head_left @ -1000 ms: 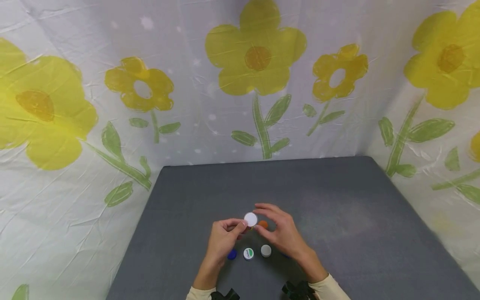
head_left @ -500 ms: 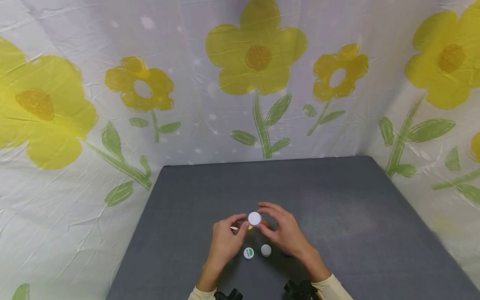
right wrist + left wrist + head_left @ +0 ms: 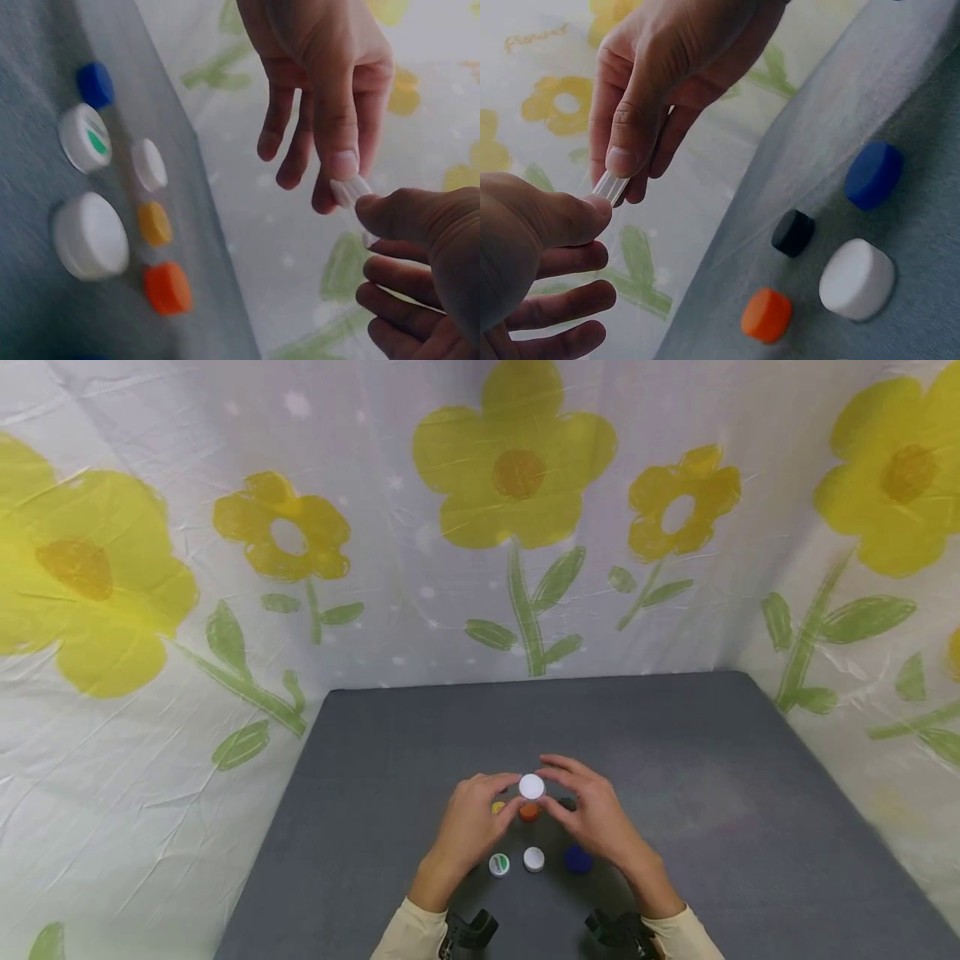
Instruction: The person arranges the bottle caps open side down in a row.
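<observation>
Both hands meet over the table at a round white bottle cap [image 3: 532, 787] with a ribbed side. My left hand [image 3: 471, 818] pinches its left edge between thumb and fingers. At the opposite edge my right hand [image 3: 592, 810] pinches it as well. In the left wrist view the cap [image 3: 611, 187] is seen edge-on between the thumbs. Beneath the hands, a yellow cap [image 3: 498, 807], an orange cap [image 3: 529, 812] and a dark cap [image 3: 567, 804] form a row. Nearer lie a white cap with a green mark [image 3: 498, 865], a plain white cap [image 3: 534, 859] and a blue cap [image 3: 578, 859].
In the right wrist view, another blue cap [image 3: 95, 85] and a smaller white cap [image 3: 148, 165] stand at the row ends, largely hidden by my left hand in the head view. The grey table [image 3: 675, 760] backs onto a flower-printed curtain [image 3: 405, 610].
Both hands have shifted right and slightly away with the white cap. My left hand's grip on its edge has changed, and the blue cap at right has come into sight.
</observation>
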`<state>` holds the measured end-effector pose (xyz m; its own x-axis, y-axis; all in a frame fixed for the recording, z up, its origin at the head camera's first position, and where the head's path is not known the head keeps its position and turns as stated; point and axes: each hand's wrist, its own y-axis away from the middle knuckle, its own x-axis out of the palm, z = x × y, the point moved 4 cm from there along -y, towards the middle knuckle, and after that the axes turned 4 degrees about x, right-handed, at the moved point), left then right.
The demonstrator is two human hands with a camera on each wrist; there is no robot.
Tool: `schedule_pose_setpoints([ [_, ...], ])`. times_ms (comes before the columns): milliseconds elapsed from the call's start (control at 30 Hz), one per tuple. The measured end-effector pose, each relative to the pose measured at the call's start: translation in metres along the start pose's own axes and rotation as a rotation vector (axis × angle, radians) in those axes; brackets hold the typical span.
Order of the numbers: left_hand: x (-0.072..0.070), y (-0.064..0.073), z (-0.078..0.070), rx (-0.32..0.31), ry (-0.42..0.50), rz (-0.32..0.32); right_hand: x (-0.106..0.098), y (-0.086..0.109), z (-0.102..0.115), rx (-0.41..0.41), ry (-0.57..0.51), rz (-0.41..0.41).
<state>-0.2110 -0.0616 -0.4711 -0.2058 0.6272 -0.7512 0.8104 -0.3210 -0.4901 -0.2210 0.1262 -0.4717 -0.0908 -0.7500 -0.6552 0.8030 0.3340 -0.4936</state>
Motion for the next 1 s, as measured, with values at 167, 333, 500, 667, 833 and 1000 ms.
schedule_pose_setpoints([
  [167, 0.012, -0.023, -0.012, 0.053, -0.068, 0.043, -0.019, 0.001, -0.01, 0.024, 0.062, -0.036],
  [333, 0.03, -0.043, -0.025, 0.081, -0.147, 0.089, -0.036, 0.007, -0.023, 0.071, 0.121, -0.047],
  [500, 0.052, -0.056, -0.037, 0.128, -0.184, 0.135, -0.05, 0.015, -0.038, 0.131, 0.162, -0.027],
  [667, 0.074, -0.064, -0.045, 0.173, -0.26, 0.199, -0.055, 0.023, -0.051, 0.163, 0.221, 0.008],
  [833, 0.097, -0.067, -0.048, 0.229, -0.346, 0.284, -0.054, 0.03, -0.063, 0.204, 0.25, 0.03],
  [1000, 0.116, -0.067, -0.047, 0.253, -0.415, 0.343, -0.049, 0.037, -0.076, 0.26, 0.278, 0.068],
])
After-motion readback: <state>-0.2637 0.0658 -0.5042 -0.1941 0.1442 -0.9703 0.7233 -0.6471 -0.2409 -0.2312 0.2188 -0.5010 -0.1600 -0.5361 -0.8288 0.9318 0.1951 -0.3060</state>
